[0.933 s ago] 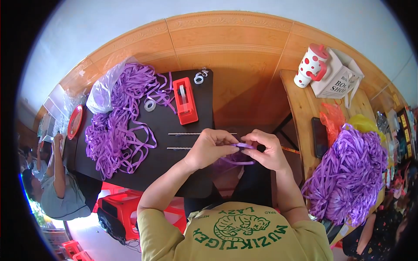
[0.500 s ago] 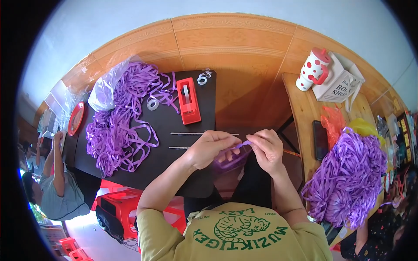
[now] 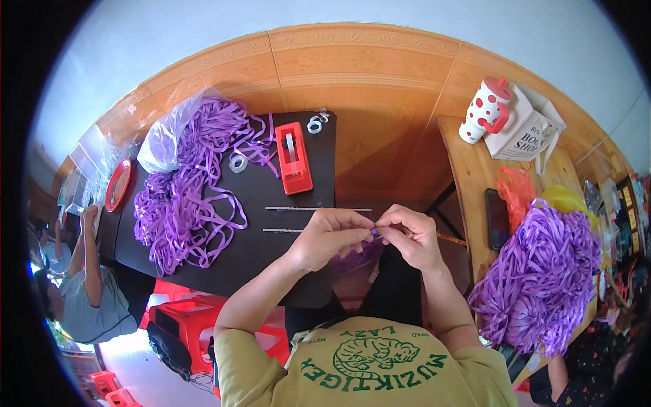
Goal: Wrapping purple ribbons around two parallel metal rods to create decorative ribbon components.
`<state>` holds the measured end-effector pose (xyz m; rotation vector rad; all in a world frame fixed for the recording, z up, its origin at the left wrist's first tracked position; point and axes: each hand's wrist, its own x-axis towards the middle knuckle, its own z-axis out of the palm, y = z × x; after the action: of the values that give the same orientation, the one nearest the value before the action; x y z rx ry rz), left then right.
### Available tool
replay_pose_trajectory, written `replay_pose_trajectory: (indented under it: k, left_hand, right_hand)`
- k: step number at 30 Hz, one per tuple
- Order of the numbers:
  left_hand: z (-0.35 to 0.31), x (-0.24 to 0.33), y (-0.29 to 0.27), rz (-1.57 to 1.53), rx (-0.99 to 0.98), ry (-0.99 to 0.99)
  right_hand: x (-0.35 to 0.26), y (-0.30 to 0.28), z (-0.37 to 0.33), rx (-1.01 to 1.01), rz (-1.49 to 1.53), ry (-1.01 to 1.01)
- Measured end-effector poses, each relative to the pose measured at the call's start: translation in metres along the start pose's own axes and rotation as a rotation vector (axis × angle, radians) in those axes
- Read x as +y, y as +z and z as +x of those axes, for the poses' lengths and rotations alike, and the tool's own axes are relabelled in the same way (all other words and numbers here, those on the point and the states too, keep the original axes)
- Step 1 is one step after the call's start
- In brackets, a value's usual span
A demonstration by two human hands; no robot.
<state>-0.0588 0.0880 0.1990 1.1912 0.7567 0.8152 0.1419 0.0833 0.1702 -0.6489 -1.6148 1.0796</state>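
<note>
In front of me, just off the dark table's right edge, my left hand [image 3: 330, 237] and my right hand [image 3: 409, 234] meet at the fingertips. Both are closed in a pinch on a small bit of purple ribbon [image 3: 373, 231]. Most of that ribbon is hidden by my fingers. Two thin metal rods [image 3: 288, 208] lie on the table beside my left hand, their right ends partly behind it. More purple material [image 3: 358, 259] shows dimly below my hands, over my lap.
A red tape dispenser [image 3: 293, 159], tape rolls [image 3: 238, 163] and a purple ribbon heap [image 3: 180, 217] lie on the black table [image 3: 298, 264]. On the wooden table [image 3: 469, 169] are a phone [image 3: 497, 218], another ribbon pile [image 3: 539, 278], a spotted tumbler [image 3: 485, 110] and a bag [image 3: 525, 129]. Another person [image 3: 91, 298] sits left.
My hands have come together, fingertips now almost touching. The ribbon stretch visible between them has shrunk to a small bit. My right hand has moved slightly left.
</note>
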Motion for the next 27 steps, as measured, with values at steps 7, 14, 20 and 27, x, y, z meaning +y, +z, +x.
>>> replay_pose_trajectory:
  k: [7,14,20,27]
  left_hand:
    - [-0.006,0.007,-0.001,0.143,0.005,-0.164]
    - [-0.013,0.002,0.005,0.402,0.061,0.218]
    - [-0.014,0.001,0.012,0.812,0.147,0.702]
    - [-0.010,-0.001,0.014,0.880,0.212,0.787]
  right_hand:
    - [-0.010,0.006,0.002,-0.019,-0.139,-0.104]
    - [-0.017,0.013,0.003,0.015,-0.272,-0.217]
    - [-0.022,0.017,0.000,0.049,-0.240,-0.172]
    - [-0.018,0.015,0.000,0.088,0.027,0.067]
